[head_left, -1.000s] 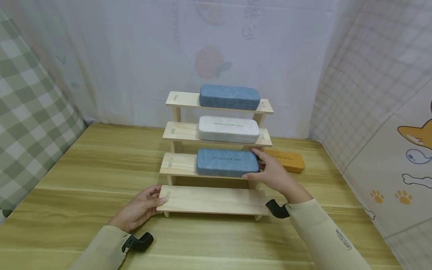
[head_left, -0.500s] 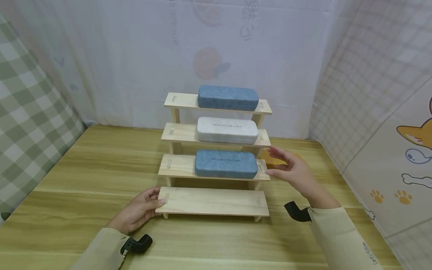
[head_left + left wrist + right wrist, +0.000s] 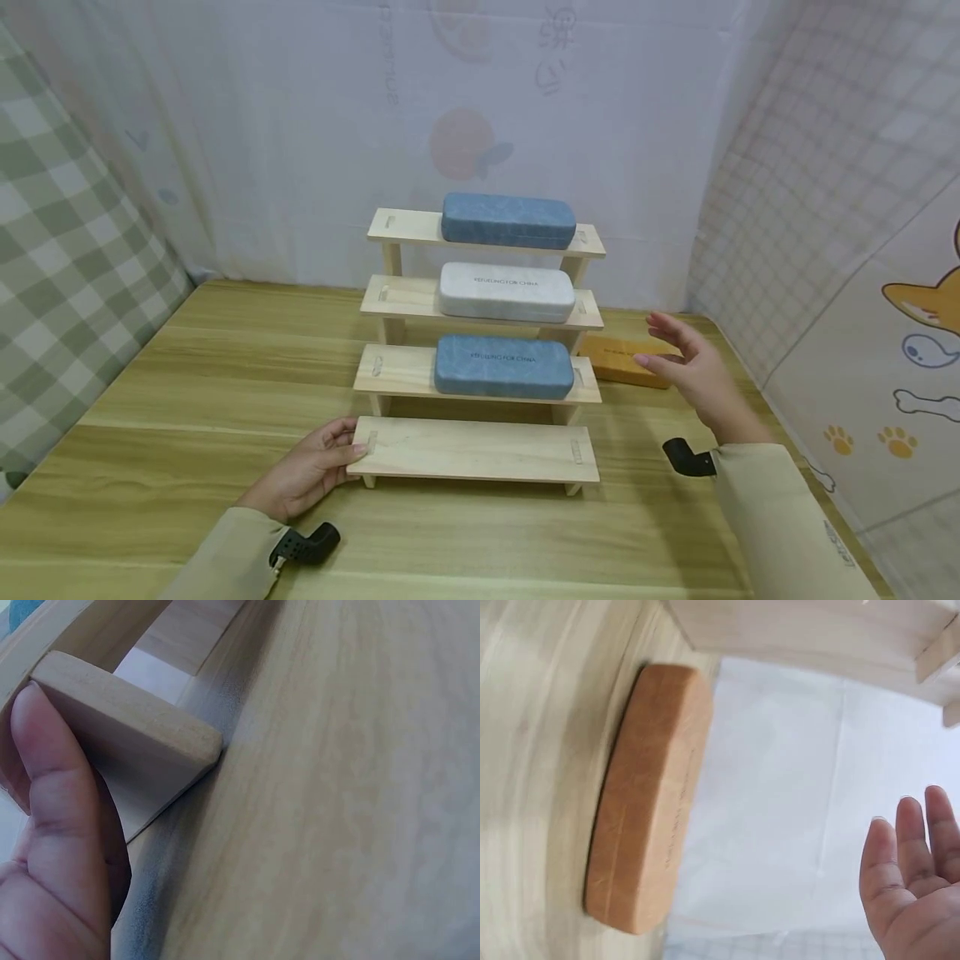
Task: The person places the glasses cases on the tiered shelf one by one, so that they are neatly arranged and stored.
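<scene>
A stepped wooden display stand [image 3: 465, 450] carries three glasses cases. On its top tier lies a blue case [image 3: 508, 222], below that a white case [image 3: 506, 293], then another blue case [image 3: 502, 367]. The lowest tier is bare. My left hand [image 3: 318, 467] grips that tier's left end, thumb on the board; in the left wrist view the thumb lies beside the stand's foot [image 3: 135, 712]. Holding nothing, my right hand [image 3: 697, 367] hovers with parted fingers just right of an orange glasses case [image 3: 618, 362]. That case lies on the table behind the stand's right side.
The wood-grain table [image 3: 225, 358] runs back to a pale printed curtain [image 3: 300, 150]. A green checked cloth [image 3: 75, 167] slopes down at the left, and a printed cloth wall [image 3: 840, 350] borders the right.
My right hand has let go of the lower blue glasses case and moved right, over towards the orange case. The blue case stays on its tier. My left hand keeps its place.
</scene>
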`<action>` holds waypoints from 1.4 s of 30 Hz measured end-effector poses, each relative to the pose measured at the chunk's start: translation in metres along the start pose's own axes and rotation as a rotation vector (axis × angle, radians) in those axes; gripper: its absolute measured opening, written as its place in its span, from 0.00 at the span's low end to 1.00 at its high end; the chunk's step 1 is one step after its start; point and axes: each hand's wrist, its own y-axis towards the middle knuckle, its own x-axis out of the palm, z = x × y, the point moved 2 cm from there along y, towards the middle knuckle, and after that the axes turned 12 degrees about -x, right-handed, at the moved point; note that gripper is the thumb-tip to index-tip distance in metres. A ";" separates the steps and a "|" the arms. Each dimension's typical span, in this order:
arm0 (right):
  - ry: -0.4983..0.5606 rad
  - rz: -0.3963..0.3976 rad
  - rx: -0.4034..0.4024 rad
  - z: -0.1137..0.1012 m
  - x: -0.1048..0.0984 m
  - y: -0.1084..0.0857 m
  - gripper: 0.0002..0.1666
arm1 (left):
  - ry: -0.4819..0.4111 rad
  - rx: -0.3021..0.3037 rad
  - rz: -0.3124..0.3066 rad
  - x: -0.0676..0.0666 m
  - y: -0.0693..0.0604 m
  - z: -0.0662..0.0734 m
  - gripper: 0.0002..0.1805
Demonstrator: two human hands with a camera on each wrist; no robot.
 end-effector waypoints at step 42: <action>-0.247 -0.247 0.341 0.108 -0.032 0.018 0.61 | 0.002 -0.011 0.006 0.000 0.001 0.001 0.34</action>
